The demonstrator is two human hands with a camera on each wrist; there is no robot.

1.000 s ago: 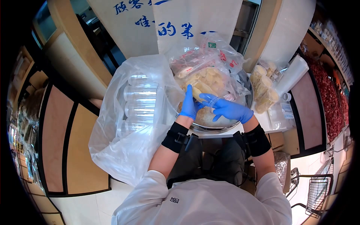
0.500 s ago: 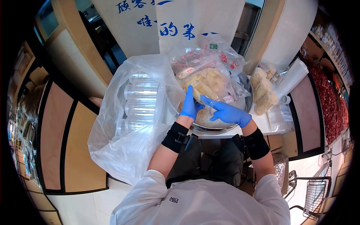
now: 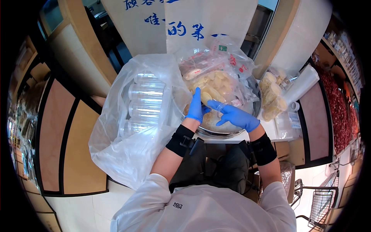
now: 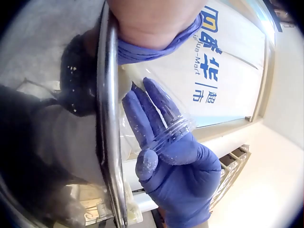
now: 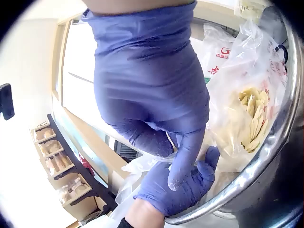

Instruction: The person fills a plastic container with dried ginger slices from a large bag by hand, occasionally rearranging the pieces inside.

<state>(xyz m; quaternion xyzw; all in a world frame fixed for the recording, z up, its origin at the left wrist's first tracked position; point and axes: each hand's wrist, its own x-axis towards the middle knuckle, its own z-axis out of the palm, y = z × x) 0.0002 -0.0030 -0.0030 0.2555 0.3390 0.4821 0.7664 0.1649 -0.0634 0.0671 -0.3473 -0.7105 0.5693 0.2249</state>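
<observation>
In the head view, the blue-gloved left hand [image 3: 197,110] holds a clear plastic jar [image 3: 220,110] over the front of a wide metal basin [image 3: 228,135]. The gloved right hand [image 3: 241,117] points into the jar's mouth from the right. The left wrist view shows the jar's rim [image 4: 175,132] around extended fingers of the right hand [image 4: 185,175], with pale crumbs on the glove. In the right wrist view, the left hand [image 5: 175,190] is curled below the right hand [image 5: 152,76]. Behind them, an open plastic bag holds pale yellow slices [image 3: 218,83]; the jar's contents are hidden.
Left of the basin, a large translucent bag [image 3: 112,143] holds several clear jars [image 3: 146,94]. At right stand filled jars [image 3: 275,108], a plastic roll [image 3: 303,83] and a flat clear packet [image 3: 288,125]. A wire cart [image 3: 322,201] is at lower right.
The view has shifted slightly. The right hand has changed angle a little, its fingers still at the jar's mouth. The left hand keeps its hold on the jar.
</observation>
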